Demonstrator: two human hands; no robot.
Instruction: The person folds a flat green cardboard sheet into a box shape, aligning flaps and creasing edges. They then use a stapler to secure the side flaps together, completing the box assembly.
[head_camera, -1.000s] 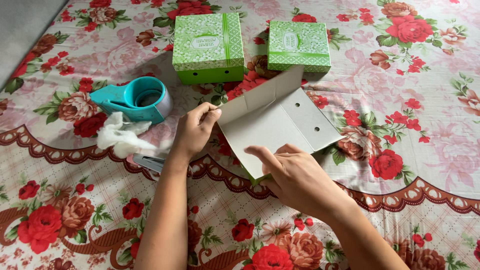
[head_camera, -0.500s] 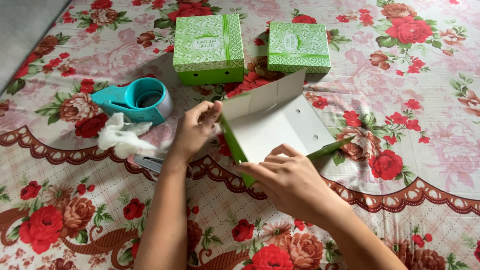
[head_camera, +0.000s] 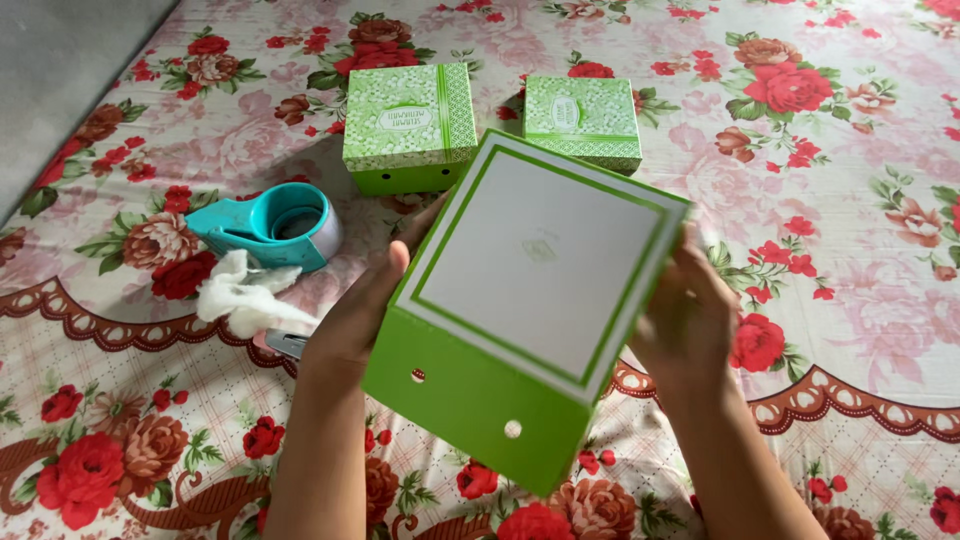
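I hold a green cardboard box (head_camera: 520, 300) up off the floral cloth, tilted toward me, its white square bottom with a green border facing the camera. Its green side wall with two small round holes faces down toward me. My left hand (head_camera: 355, 320) grips the box's left side, thumb on the near edge. My right hand (head_camera: 690, 320) grips its right side, fingers hidden behind the box.
Two finished green patterned boxes (head_camera: 410, 125) (head_camera: 583, 120) stand on the red-rose cloth (head_camera: 830, 240) behind. A teal tape dispenser (head_camera: 270, 228), a crumpled white tissue (head_camera: 245, 298) and a small metal tool (head_camera: 285, 343) lie at the left. Grey floor (head_camera: 60, 60) shows top left.
The flat white cardboard sheet has been folded into a box shape and lifted from the cloth, turned so its bottom faces the camera. Both hands moved to its sides.
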